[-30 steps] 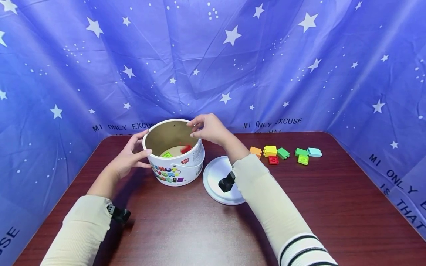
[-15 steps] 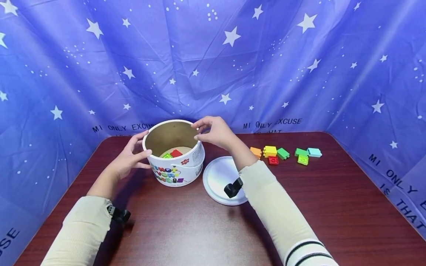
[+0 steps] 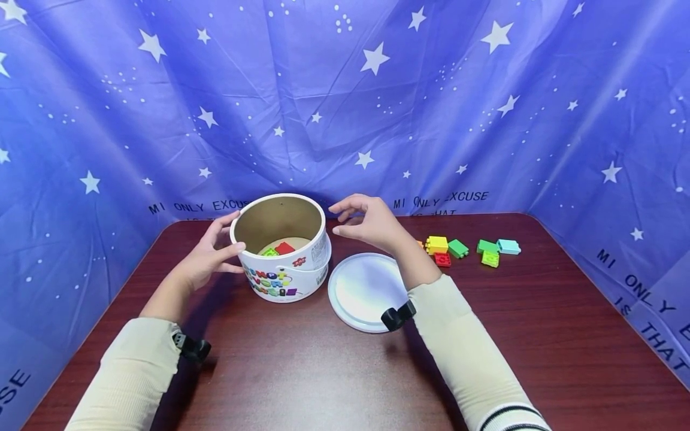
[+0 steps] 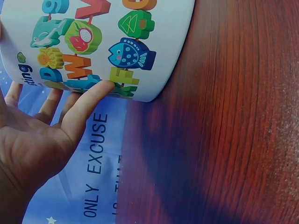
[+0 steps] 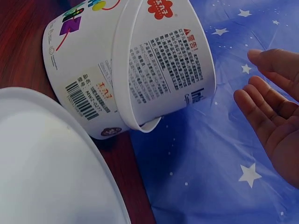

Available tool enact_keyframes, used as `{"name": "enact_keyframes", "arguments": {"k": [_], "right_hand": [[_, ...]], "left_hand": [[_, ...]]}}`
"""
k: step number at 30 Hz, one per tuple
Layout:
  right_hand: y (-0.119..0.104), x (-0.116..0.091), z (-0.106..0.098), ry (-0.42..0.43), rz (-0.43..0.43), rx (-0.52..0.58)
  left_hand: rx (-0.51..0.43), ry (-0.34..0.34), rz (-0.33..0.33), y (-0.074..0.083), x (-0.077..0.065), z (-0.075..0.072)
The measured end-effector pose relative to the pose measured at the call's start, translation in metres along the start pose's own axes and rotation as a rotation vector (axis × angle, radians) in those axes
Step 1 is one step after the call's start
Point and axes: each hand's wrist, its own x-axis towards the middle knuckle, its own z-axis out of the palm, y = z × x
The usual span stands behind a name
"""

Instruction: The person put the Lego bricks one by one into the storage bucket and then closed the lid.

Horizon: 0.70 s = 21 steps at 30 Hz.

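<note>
A white bucket (image 3: 283, 281) with colourful printed letters stands on the table, its top uncovered. Inside lie a red block (image 3: 284, 248) and a lime-green block (image 3: 269, 252). My left hand (image 3: 207, 256) rests against the bucket's left side, fingers spread and thumb at the rim. In the left wrist view, the straight fingers of that left hand (image 4: 42, 144) touch the printed wall. To the right of the bucket, my right hand (image 3: 372, 221) is in the air, apart from the rim, fingers loosely bent with nothing between them.
A white round lid (image 3: 363, 287) lies on the table (image 3: 302, 371) right of the bucket, under my right forearm. Farther right are several blocks, including a yellow one (image 3: 436, 245), a red one (image 3: 442, 260), a green one (image 3: 459, 248) and a light-blue one (image 3: 508, 246). Starry blue cloth (image 3: 345, 120) hangs behind.
The red block has dropped onto the bucket's bottom beside the lime-green one. My right hand has moved right, away from the rim. The left hand has stayed in place.
</note>
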Motion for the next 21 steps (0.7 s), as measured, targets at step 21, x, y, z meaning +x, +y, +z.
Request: {"name": "enact_keyframes", "arguments": {"k": [21], "right_hand": [[0.019,-0.053,-0.021,0.057,0.057,0.001]], "left_hand": [[-0.014,-0.003,-0.004,0.002,-0.002,0.002]]}}
